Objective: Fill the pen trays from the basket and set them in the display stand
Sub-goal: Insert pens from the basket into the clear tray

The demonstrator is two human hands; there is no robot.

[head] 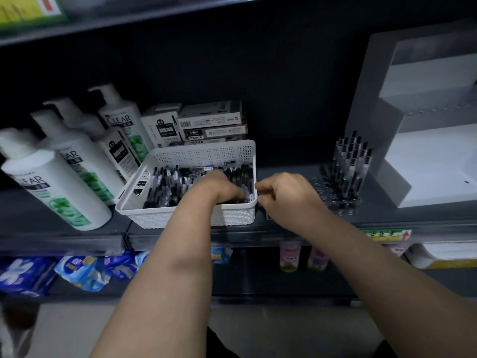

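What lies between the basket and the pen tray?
Head view: only the right hand, close beside the right rim of the basket; the rest is bare dark shelf up to the pen tray.

Dim overall; shelf [232, 237] recess behind basket [196, 156] near black. Light falls from my side. Brightest patch: white display stand [433, 161] right of basket, lower step almost washed out. My left hand [219, 187] and right hand [284, 192] at basket rim slightly motion-smeared. Pens [167, 182] in basket murky. Shampoo bottles [59, 192] left of basket soft, stretched by wide-angle bend. Green label [28, 11] far up-left of basket blurred.
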